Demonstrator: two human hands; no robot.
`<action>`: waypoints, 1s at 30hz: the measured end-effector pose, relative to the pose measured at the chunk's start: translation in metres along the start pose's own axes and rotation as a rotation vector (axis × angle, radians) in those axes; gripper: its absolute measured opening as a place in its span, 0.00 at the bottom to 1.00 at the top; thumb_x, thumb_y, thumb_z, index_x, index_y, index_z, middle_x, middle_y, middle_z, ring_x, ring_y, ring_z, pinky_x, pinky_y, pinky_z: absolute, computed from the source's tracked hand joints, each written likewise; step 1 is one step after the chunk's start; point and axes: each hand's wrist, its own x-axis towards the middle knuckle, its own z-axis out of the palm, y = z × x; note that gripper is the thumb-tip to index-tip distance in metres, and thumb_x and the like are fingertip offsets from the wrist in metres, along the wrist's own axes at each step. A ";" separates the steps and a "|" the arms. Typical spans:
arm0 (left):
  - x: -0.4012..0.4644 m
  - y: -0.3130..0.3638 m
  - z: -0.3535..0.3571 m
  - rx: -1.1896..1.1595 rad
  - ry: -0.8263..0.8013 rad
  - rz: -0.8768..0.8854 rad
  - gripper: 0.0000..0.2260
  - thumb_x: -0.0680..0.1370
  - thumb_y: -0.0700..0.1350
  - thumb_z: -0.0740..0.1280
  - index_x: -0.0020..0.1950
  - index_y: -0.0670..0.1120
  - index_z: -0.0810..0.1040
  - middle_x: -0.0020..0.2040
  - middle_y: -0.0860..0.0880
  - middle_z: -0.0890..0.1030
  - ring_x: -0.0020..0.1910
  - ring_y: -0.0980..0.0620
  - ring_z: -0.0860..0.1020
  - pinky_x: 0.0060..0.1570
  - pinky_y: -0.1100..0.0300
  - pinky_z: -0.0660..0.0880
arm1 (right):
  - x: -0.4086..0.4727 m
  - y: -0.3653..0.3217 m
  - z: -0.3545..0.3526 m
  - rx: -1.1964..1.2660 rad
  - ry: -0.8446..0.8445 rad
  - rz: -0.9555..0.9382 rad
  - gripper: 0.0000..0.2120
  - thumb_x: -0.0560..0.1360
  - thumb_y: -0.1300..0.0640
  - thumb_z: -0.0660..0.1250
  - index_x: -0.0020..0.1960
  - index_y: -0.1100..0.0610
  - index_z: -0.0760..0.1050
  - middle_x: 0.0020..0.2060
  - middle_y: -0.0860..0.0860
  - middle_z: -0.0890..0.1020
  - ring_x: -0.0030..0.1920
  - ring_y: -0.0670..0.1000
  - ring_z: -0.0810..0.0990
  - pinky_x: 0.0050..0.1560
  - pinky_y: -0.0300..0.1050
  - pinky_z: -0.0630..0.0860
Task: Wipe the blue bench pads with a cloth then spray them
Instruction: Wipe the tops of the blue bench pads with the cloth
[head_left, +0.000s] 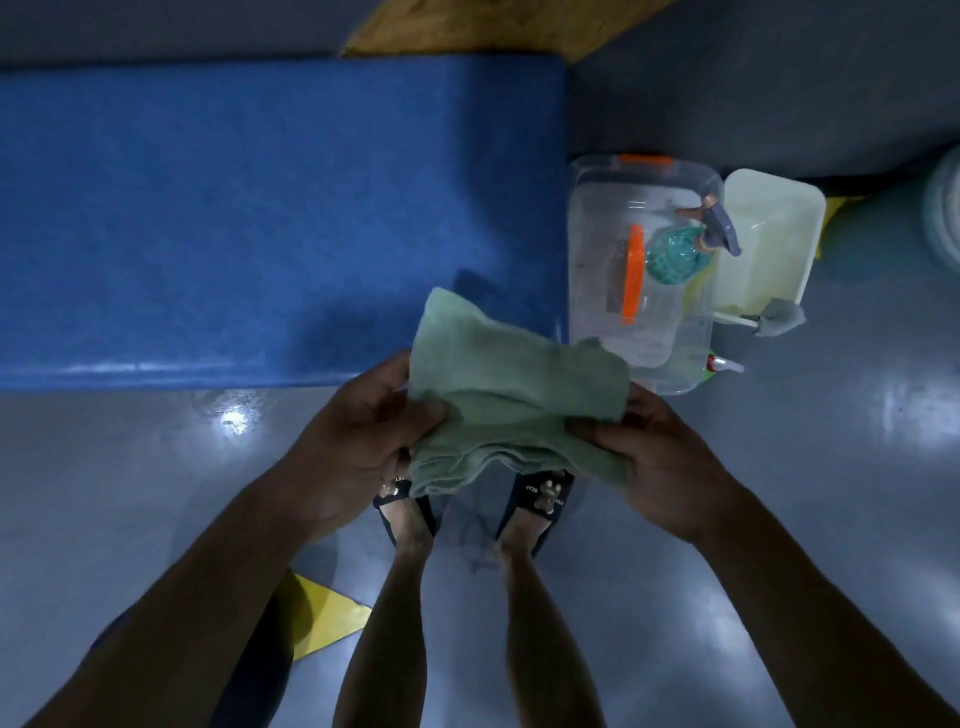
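We pinch the green cloth (511, 395) at its two sides, left hand (358, 441) and right hand (660, 462), above the floor just beside the blue bench pad (249, 218). It looks light, limp and soft; bunching it should give a firm wiping grip.

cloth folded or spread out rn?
Partly folded: the green cloth shows stacked layers at its lower edge, held between left hand and right hand.

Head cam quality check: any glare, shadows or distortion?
Head view: dim overall; glare patches on the glossy floor and along the blue bench pad front edge; the green cloth casts a shadow on the pad; wide-angle stretch at the frame edges; clear box slightly soft.
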 end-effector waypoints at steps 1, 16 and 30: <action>-0.001 0.001 -0.001 0.080 -0.019 0.059 0.12 0.74 0.39 0.73 0.56 0.46 0.83 0.52 0.43 0.85 0.49 0.46 0.84 0.46 0.55 0.81 | 0.000 -0.003 -0.001 -0.006 -0.017 -0.015 0.12 0.63 0.63 0.74 0.46 0.56 0.86 0.47 0.56 0.85 0.47 0.54 0.85 0.46 0.44 0.82; 0.011 -0.013 0.011 0.560 -0.062 -0.194 0.25 0.66 0.49 0.79 0.60 0.59 0.76 0.49 0.51 0.82 0.47 0.56 0.83 0.42 0.63 0.77 | -0.005 0.006 0.008 -0.137 0.250 -0.176 0.31 0.65 0.68 0.76 0.65 0.51 0.78 0.58 0.58 0.82 0.56 0.56 0.82 0.54 0.51 0.79; 0.013 -0.059 0.015 0.670 -0.101 -0.211 0.17 0.73 0.52 0.74 0.61 0.54 0.78 0.54 0.51 0.84 0.52 0.50 0.84 0.56 0.45 0.80 | -0.005 0.050 0.024 0.181 0.340 0.136 0.18 0.75 0.53 0.71 0.60 0.62 0.80 0.56 0.63 0.83 0.55 0.60 0.83 0.55 0.53 0.82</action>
